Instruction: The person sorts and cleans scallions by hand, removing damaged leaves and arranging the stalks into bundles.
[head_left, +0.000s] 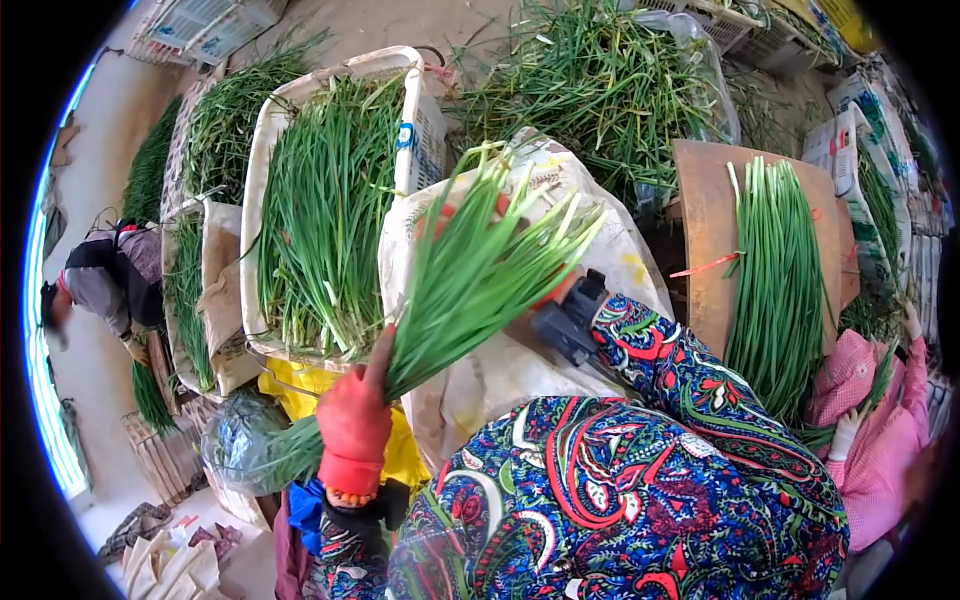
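A loose bunch of green chives [470, 270] is held slantwise over my lap, its pale stem ends fanned to the upper right. My left hand [355, 425], in a red glove, is closed around the leafy end, and leaves trail out below it. Behind the bunch is my right hand [562, 287], mostly hidden, with bits of red glove showing between the stems; it supports the bunch from the far side. A dark device [575, 318] is strapped at my right wrist. Under the bunch, a whitish, stained sheet [625, 250] is draped.
A white crate [413, 95] full of chives stands ahead to the left. A loose chive heap [600, 90] lies at the back. On the right, a brown board [705, 220] bears chives and a red tie [705, 267]. Co-workers are at left [110, 270] and right [870, 430].
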